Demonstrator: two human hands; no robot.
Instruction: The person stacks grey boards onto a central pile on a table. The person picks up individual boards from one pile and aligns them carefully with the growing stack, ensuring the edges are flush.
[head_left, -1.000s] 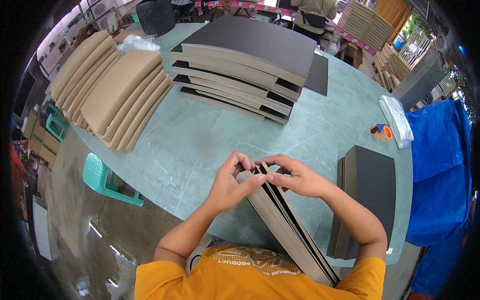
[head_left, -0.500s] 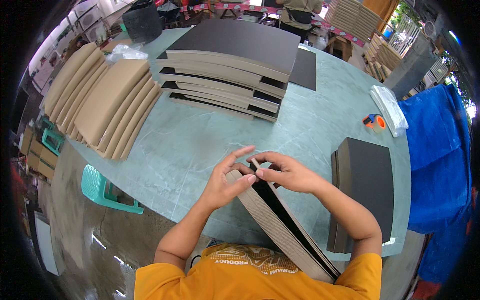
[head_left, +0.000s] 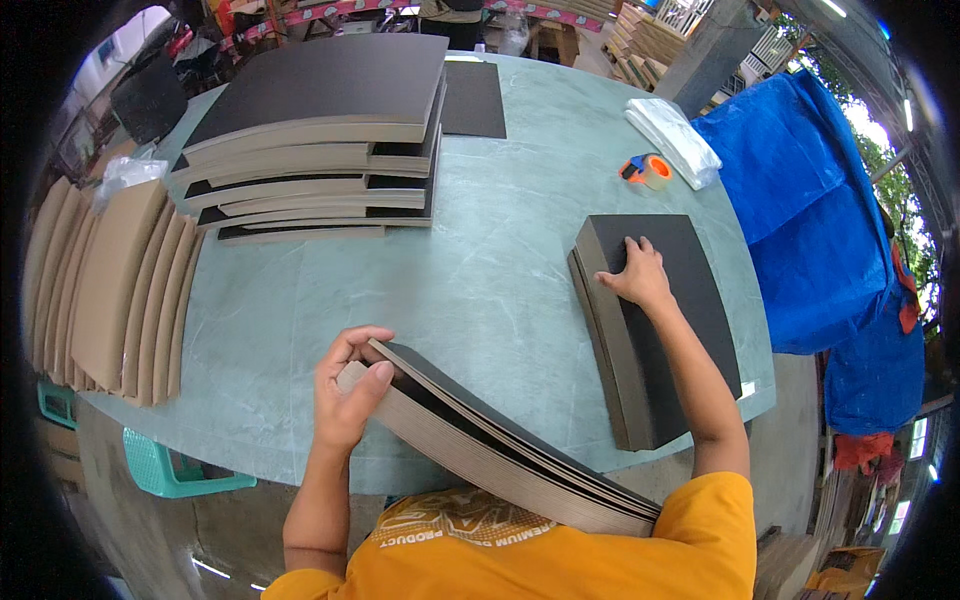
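My left hand [head_left: 345, 395] grips the end of a stack of black-faced cardboard sheets [head_left: 480, 450], which stands on its long edge and slants back against my shirt. The thumb is on the near face, and a gap shows where some sheets part from the rest. Over to the right, my right hand [head_left: 638, 277] lies with fingers spread on top of another stack of black cardboard sheets [head_left: 690, 330]. That stack lies flat near the table's right edge, its grey edges facing left.
A tall, unevenly piled stack of black sheets [head_left: 320, 80] stands at the back left of the green table [head_left: 500, 290]. Brown paper-wrapped packs [head_left: 120, 290] line the left edge. An orange tape dispenser [head_left: 647, 171], folded clear plastic [head_left: 675, 140] and a blue tarp [head_left: 800, 220] are at the right.
My right hand has let go of the sheets in front of me and moved right onto the other stack. The left hand still holds on. The view has swung rightward.
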